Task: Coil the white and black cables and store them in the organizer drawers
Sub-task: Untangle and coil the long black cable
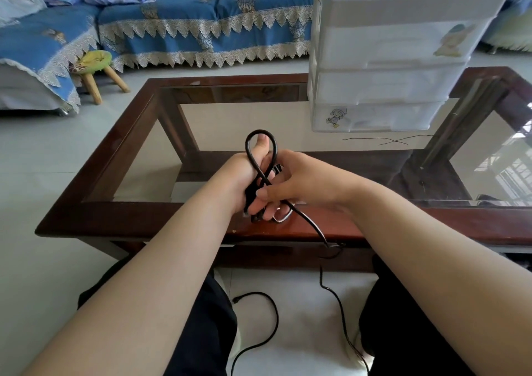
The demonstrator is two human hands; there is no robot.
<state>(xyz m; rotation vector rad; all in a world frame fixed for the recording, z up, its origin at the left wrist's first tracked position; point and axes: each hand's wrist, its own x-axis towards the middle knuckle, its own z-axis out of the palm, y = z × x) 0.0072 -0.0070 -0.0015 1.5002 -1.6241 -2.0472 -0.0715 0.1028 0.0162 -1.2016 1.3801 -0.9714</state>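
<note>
My left hand [247,171] grips a bundle of the black cable [260,157] above the near edge of the table, with one loop standing up round my thumb. My right hand [296,180] pinches the same cable just to the right of the bundle, thumb pressed on the strand. From there the cable drops over the table edge and trails in curves on the floor between my knees. The white organizer [383,82] with its stacked drawers, all pushed in, stands on the table at the back right. No white cable shows.
The glass-topped table [138,217] has a dark wooden frame. Thin dark wires [385,140] lie on the glass in front of the organizer. A blue covered sofa [201,18] and a small green stool [95,67] stand beyond the table.
</note>
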